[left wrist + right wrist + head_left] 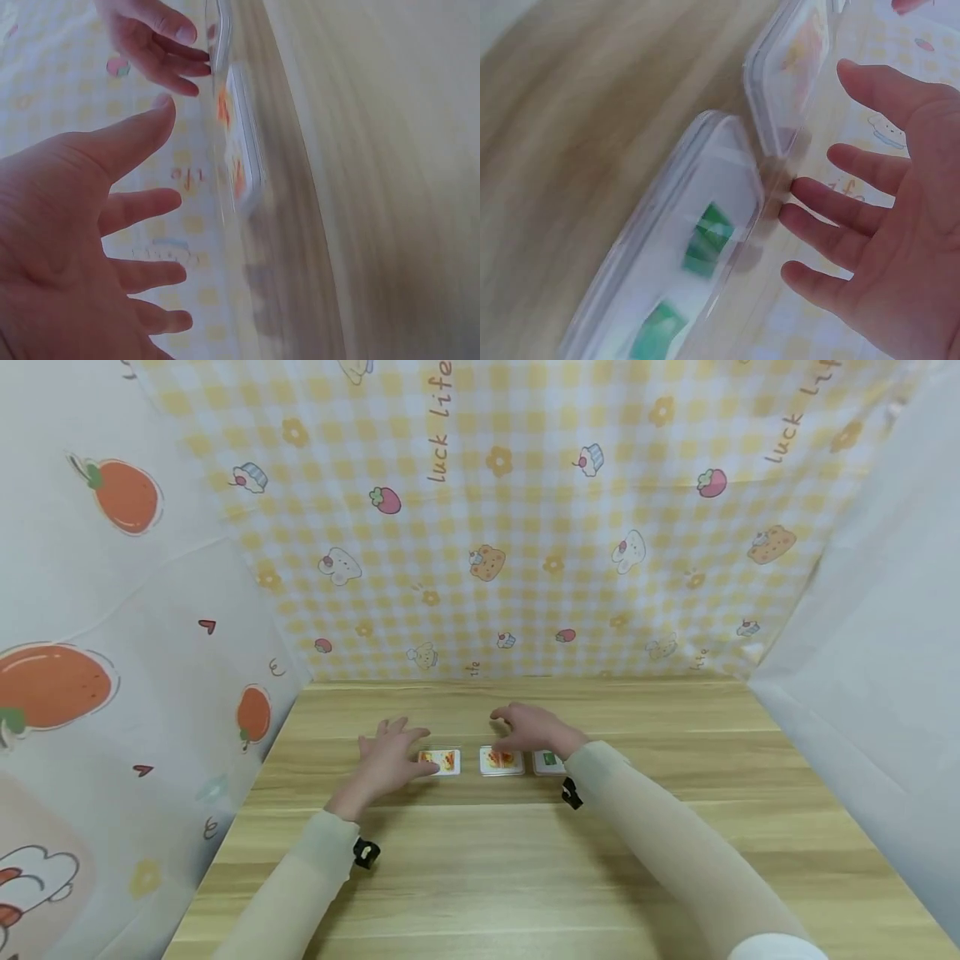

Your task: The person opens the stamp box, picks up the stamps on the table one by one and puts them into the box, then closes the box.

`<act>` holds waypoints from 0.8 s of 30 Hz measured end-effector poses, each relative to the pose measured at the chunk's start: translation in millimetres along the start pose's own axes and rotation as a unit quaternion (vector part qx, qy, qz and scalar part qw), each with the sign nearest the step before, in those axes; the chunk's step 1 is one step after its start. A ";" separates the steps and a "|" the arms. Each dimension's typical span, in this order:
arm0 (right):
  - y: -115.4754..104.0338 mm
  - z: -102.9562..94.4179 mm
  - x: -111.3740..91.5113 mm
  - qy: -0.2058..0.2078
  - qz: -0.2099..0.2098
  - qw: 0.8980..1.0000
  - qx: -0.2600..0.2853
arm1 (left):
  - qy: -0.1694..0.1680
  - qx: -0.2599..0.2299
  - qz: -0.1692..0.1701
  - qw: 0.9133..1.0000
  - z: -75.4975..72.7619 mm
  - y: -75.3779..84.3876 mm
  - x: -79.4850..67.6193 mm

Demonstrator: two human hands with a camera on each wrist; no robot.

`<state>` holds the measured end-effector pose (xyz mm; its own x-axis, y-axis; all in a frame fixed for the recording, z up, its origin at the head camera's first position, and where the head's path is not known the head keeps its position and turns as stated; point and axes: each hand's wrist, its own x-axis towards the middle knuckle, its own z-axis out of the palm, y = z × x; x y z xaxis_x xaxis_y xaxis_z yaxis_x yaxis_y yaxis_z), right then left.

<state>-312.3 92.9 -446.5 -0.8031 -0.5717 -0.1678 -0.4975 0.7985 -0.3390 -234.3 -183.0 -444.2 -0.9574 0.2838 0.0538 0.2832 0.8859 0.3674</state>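
Three flat clear cases with printed cards inside lie in a row on the wooden table. The left case [447, 760] and middle case [501, 765] show orange-and-yellow pictures; the right case [548, 762] has green shapes and is partly hidden by the right wrist. Above the left case is the left hand [387, 758], its thumb over the case in the head view, its fingers spread and holding nothing. The right hand [531, 728] hovers over the middle and right cases. In the right wrist view its fingers stay apart from the green-marked case [694, 225].
A wooden tabletop [465, 868] reaches back to a yellow checked cloth [450, 610] with cartoon prints. White cloth walls stand at both sides. Black wrist cameras [366, 852] hang under both sleeves.
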 end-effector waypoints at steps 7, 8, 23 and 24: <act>-12.0 7.6 18.7 0.002 0.006 1.000 -0.009 | -0.029 -0.021 -0.002 0.999 -0.5 -16.7 -11.2; -14.5 8.6 20.6 0.005 0.007 1.000 -0.014 | -0.034 -0.023 -0.002 0.999 0.9 -18.0 -11.7; -38.1 16.4 40.1 0.025 0.051 0.996 -0.070 | -0.030 -0.032 -0.002 0.999 13.6 -26.6 -8.2; -38.6 16.6 41.7 0.027 0.054 0.996 -0.072 | -0.029 -0.032 0.000 0.999 13.5 -27.2 -8.3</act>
<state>-321.2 35.2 -455.8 -0.8694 -0.4724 -0.1449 -0.4453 0.8761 -0.1849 -233.4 -204.5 -467.2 -0.9518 0.3068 0.0008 0.2778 0.8607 0.4266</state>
